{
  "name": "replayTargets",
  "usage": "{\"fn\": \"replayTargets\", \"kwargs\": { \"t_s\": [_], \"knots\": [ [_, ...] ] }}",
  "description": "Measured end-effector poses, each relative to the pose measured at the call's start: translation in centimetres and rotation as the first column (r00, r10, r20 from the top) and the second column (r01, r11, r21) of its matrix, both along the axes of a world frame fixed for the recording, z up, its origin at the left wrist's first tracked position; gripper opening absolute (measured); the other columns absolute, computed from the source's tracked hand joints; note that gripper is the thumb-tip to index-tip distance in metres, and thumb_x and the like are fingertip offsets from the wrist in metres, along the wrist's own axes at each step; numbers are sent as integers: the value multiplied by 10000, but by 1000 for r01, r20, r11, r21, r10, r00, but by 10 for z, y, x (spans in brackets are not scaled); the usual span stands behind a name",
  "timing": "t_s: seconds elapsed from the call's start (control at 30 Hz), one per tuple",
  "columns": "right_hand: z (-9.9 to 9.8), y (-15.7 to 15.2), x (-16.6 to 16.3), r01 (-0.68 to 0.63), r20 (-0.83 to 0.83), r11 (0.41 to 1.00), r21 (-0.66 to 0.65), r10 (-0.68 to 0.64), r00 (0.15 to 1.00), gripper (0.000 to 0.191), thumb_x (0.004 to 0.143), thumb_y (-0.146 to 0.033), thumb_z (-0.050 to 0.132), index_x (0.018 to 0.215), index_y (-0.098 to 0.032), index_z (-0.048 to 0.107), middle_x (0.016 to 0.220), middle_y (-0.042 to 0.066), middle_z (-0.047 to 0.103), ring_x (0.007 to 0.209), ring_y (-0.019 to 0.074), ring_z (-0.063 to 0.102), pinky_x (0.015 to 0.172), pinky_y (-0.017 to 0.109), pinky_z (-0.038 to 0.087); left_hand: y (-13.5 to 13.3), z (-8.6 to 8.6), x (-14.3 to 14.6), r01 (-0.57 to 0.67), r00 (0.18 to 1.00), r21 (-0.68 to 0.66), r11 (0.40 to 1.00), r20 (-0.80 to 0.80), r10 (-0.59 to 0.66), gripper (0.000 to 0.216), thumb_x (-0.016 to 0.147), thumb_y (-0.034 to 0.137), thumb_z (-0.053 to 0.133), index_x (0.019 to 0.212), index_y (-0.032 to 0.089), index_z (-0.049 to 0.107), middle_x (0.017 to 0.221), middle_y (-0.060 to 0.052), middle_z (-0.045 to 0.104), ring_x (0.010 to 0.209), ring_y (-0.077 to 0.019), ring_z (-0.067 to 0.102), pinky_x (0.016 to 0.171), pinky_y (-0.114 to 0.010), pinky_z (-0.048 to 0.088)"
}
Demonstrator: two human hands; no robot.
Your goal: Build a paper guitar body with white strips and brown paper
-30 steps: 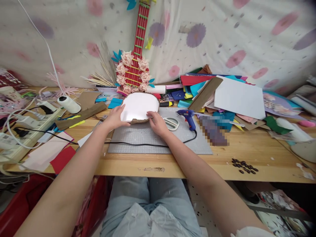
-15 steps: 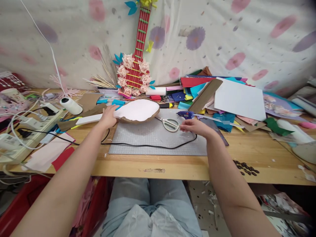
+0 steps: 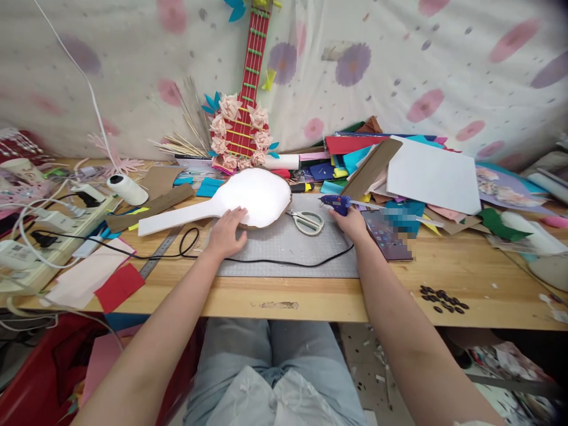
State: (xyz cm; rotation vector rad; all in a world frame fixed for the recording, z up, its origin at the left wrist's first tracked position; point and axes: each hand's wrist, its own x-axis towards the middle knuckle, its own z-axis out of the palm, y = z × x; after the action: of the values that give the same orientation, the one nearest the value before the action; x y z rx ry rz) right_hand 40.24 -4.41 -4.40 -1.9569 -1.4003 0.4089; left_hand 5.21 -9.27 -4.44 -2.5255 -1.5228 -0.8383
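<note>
A white guitar-shaped foam piece [image 3: 261, 195] with a brown edge lies across the grey cutting mat [image 3: 284, 251], its neck pointing left. My left hand [image 3: 227, 232] rests on its near edge where the neck meets the body, fingers stretched out and thumb apart. My right hand [image 3: 351, 223] is closed around the handle of a blue hot glue gun [image 3: 336, 204], with a glue stick [image 3: 368, 207] out of its back end. Between the hands lies a pair of scissors [image 3: 308, 223] with pale handles. The glue gun's black cord [image 3: 284, 262] runs left across the mat.
A red paper guitar [image 3: 244, 127] with pink flowers leans on the back curtain. Coloured sheets and a white board [image 3: 432, 177] pile up at the back right. A tablet [image 3: 389, 236] and dark beads [image 3: 444, 300] lie right; a power strip [image 3: 57, 242] and thread spool [image 3: 128, 189] stand left.
My left hand has moved right from the foam piece's neck to the near edge of its body. My right hand has gone from beside the scissors onto the glue gun's handle.
</note>
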Motion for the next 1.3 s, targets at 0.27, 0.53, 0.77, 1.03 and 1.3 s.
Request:
{"fn": "replayTargets", "kwargs": {
  "t_s": [0.27,0.53,0.77,1.03,1.3],
  "knots": [
    [53,-33,-35,-480,-350,876,32,460,816,418,681,-588,606,688,-170,618,468,-20,482,412,82,408,407,227,319,5,-11,7,6,1000,2,1000,9,-6,373,827,351,553,1181,237,582,1333,-73,512,1286,-229,410,1082,-481,325],
    [77,-26,-91,-634,-141,758,-155,618,774,410,598,-616,673,566,-223,559,427,-18,493,388,105,419,391,251,299,6,-13,6,4,999,25,1000,40,-5,380,823,387,566,1167,228,595,1324,-61,519,1282,-205,416,1099,-434,314],
    [82,-18,-103,-672,-54,715,-194,676,735,387,589,-596,696,591,-235,557,541,13,592,485,156,513,480,281,365,3,-10,7,12,999,30,999,49,-13,433,816,446,557,1185,220,584,1329,-67,516,1282,-208,417,1103,-425,306],
    [84,-14,-116,-654,93,705,-273,696,712,372,642,-576,672,749,-222,637,682,53,659,660,227,603,588,305,415,2,-9,8,16,999,46,999,50,-18,447,813,454,558,1179,199,587,1318,-82,526,1271,-212,431,1097,-420,316],
    [95,-20,-107,-594,219,718,-363,685,695,456,737,-558,584,1019,-203,634,1021,73,680,910,230,622,738,274,456,4,-12,8,20,998,109,994,64,-27,422,803,448,573,1144,202,613,1286,-80,554,1245,-213,464,1080,-414,351]
  ]
}}
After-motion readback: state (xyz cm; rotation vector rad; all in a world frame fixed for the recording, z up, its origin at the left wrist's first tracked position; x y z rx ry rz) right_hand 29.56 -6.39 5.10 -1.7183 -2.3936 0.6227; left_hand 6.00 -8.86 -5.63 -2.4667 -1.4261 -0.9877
